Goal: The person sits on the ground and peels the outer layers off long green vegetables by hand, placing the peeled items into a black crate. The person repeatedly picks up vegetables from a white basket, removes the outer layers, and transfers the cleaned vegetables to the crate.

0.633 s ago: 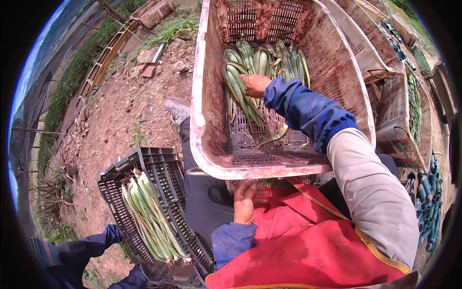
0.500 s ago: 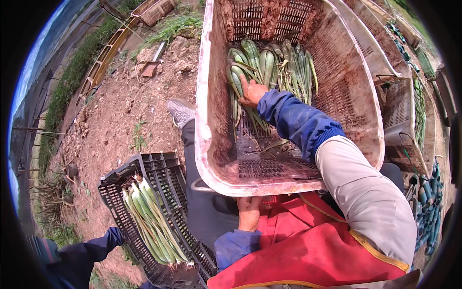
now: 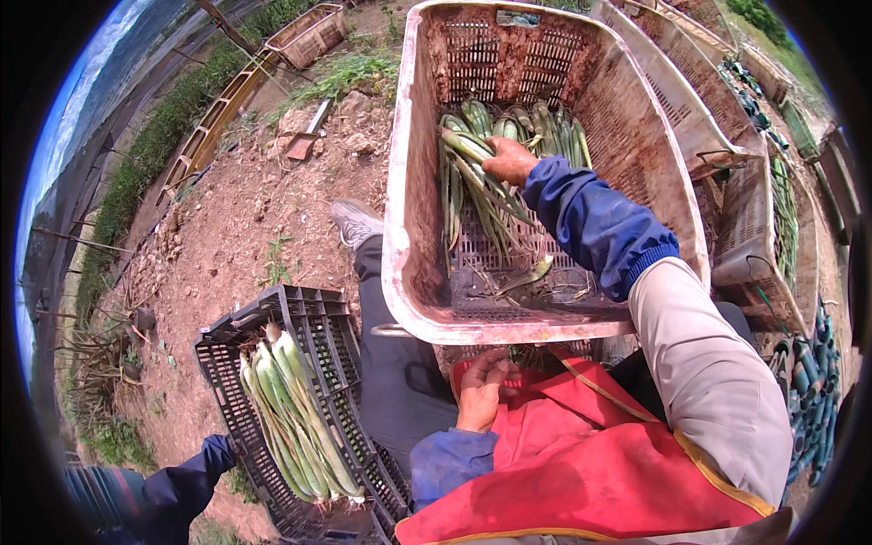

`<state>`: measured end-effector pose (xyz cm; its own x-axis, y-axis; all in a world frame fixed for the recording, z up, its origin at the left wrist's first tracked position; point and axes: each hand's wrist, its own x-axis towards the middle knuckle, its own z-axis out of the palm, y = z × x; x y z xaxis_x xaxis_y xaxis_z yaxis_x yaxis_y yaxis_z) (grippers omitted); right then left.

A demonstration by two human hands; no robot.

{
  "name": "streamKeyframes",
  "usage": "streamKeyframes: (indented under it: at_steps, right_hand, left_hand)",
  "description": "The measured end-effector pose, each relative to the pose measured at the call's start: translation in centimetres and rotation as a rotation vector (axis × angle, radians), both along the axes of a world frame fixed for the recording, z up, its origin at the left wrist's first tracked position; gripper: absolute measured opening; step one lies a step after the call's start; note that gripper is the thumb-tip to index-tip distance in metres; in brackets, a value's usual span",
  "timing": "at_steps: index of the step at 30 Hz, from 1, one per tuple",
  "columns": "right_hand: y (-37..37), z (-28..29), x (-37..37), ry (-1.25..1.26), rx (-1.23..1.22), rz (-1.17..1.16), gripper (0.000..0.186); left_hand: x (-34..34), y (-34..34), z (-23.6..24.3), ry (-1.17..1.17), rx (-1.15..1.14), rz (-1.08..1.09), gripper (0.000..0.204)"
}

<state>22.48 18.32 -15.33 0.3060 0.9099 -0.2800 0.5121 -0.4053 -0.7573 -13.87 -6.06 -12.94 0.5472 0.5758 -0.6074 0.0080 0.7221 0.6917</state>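
Note:
My right hand [image 3: 510, 162] reaches into a large, dirty whitish plastic crate [image 3: 545, 334]. Its fingers close round some long green spring onions [image 3: 468, 143], lifted a little at one end, their thin leaves trailing down; the fingertips are partly hidden. More spring onions [image 3: 549, 127] lie against the crate's far end. Just below the near rim, over a red apron [image 3: 581, 436], my left hand [image 3: 484, 391] is loosely bent, with nothing seen in it. At lower left, a black slatted crate [image 3: 313, 331] holds a bundle of spring onions [image 3: 295, 413] with whitish root ends.
More whitish crates [image 3: 754, 245] stand along the right, one with green stalks. Bluish-green tubular pieces [image 3: 808, 391] lie in a heap at the right edge. A yellow-brown ladder-like frame [image 3: 195, 141] and stony soil [image 3: 218, 227] are at left. Another person's dark sleeve [image 3: 191, 472] shows at lower left.
My right hand has closed on spring onions and drawn them slightly to the right. My left hand has come away from under the crate's near rim, its fingers now visible.

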Motion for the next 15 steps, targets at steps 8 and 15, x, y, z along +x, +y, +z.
streamKeyframes:
  at_steps: [8, 15]
  right_hand:
    - [-8.9, 19.6, 4.9, 0.523, 0.273, 0.046, 0.061]
    - [-17.4, 27.2, 3.7, 0.941, 0.674, 0.136, 0.055]
  left_hand:
    - [-0.5, -0.3, 0.6, -0.272, 0.011, -0.137, 0.053]
    - [2.0, 4.2, 9.8, -0.719, 0.221, -0.223, 0.065]
